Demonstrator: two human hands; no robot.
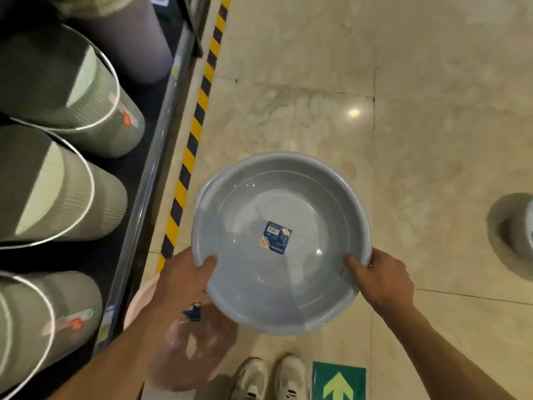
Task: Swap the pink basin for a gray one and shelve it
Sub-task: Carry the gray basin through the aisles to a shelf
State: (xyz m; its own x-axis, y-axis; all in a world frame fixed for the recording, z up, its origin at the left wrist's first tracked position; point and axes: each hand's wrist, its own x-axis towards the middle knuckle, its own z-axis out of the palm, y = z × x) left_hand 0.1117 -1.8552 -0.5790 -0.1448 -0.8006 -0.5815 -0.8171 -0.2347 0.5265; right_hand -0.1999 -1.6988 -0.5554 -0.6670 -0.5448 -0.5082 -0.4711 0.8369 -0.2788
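Nearest, at six o'clock, stand the person's shoes, with a green arrow sticker just beside them at five. A pink basin lies low under the left forearm, at about seven, blurred, its far edge against the shelf.

Above the floor, held level in the middle, is the gray basin. The left hand pinches its rim at eight o'clock, thumb inside the bowl; the right hand pinches it at four the same way.

Both grips are shallow, on the near rim only, so I judge the far side could dip and the basin slip. Swinging it towards the shelf at nine, it could knock the green bins crowded there.
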